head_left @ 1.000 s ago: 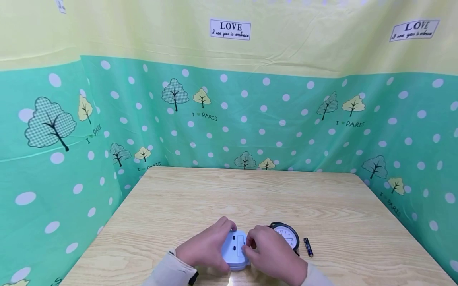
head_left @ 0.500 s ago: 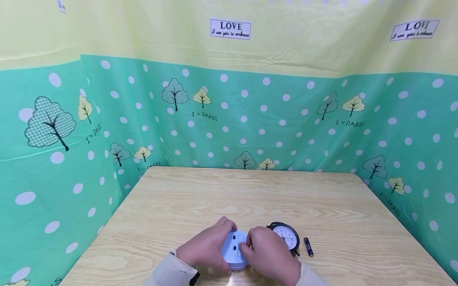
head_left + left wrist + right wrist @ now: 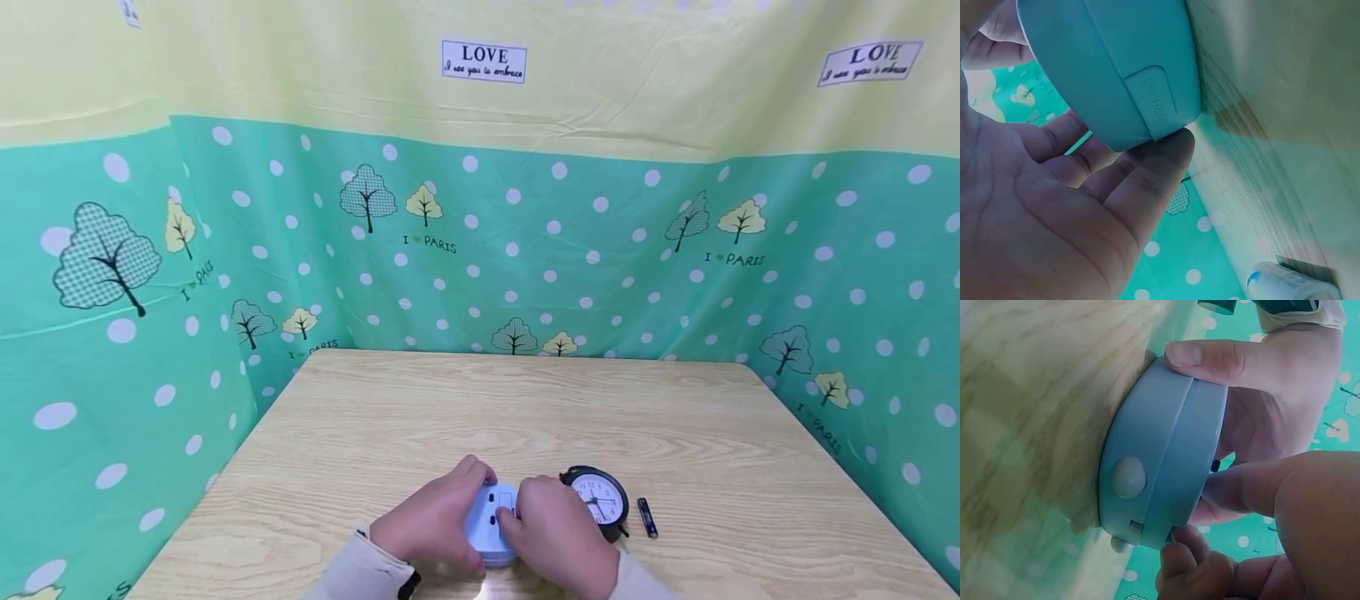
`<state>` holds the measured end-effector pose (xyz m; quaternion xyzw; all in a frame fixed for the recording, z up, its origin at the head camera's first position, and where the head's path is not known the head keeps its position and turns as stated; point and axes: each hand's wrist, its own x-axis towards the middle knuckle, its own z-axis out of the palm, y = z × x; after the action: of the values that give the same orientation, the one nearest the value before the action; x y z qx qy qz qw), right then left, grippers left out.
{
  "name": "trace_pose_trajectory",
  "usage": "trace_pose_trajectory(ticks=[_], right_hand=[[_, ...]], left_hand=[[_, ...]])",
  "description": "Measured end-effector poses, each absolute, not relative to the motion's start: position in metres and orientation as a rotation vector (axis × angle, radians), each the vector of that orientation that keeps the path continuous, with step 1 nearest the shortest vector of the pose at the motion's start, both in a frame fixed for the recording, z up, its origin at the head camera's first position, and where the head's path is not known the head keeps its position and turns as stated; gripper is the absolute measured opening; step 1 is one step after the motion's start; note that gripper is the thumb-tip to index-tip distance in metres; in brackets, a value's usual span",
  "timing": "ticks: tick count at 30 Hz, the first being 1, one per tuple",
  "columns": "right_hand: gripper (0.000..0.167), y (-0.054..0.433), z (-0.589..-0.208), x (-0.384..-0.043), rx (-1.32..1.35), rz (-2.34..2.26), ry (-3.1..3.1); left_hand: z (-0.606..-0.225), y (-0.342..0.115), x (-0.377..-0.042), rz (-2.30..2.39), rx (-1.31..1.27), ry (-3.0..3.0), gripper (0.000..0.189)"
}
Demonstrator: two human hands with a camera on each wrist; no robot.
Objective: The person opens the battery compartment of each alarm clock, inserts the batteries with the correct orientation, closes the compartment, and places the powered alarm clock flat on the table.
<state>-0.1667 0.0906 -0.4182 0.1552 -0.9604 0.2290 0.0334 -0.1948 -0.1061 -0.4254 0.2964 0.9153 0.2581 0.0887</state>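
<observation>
A light-blue alarm clock [image 3: 486, 537] lies face down on the table, with two black knobs [image 3: 492, 497] and a rectangular cover [image 3: 506, 500] on its upturned back. My left hand [image 3: 433, 518] grips it from the left, thumb on the near side and fingertips at the far side. In the left wrist view, one fingertip meets the rim beside an embossed button [image 3: 1155, 103]. My right hand [image 3: 562, 537] holds the right edge: its thumb presses on the back over part of the cover, and its curled fingers [image 3: 1188, 559] sit against the rim in the right wrist view.
A black round alarm clock [image 3: 597, 497], face up, stands just beyond the right hand. To its right lies a dark battery [image 3: 647, 517]. In the left wrist view a pale cylinder [image 3: 1291, 284] is partly cut off. A patterned curtain [image 3: 480, 250] surrounds the table [image 3: 420, 400].
My right hand has shifted a little left, its thumb sliding further onto the blue clock's back. More of the black clock's face shows. The left hand keeps its grip.
</observation>
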Motion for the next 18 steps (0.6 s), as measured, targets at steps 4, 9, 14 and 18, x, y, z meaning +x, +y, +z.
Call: trace_pose_trajectory(ticks=[4, 9, 14, 18], right_hand=[[0.043, 0.0905, -0.4179, -0.1660, 0.490, 0.678, -2.942], [0.036, 0.0899, -0.4184, -0.1660, 0.488, 0.624, -2.935], [0.033, 0.0900, -0.4208, -0.1667, 0.484, 0.600, -2.932], [0.032, 0.0902, -0.4216, -0.1672, 0.481, 0.649, -2.946]], left_hand=[[-0.4248, -0.1056, -0.1948, 0.771, 0.885, 2.728, 0.094], [-0.4238, -0.1059, -0.1938, 0.771, 0.867, 2.730, 0.094], [-0.4235, -0.1055, -0.1940, 0.771, 0.859, 2.720, 0.095], [-0.4232, -0.1058, -0.1944, 0.771, 0.848, 2.709, 0.097]])
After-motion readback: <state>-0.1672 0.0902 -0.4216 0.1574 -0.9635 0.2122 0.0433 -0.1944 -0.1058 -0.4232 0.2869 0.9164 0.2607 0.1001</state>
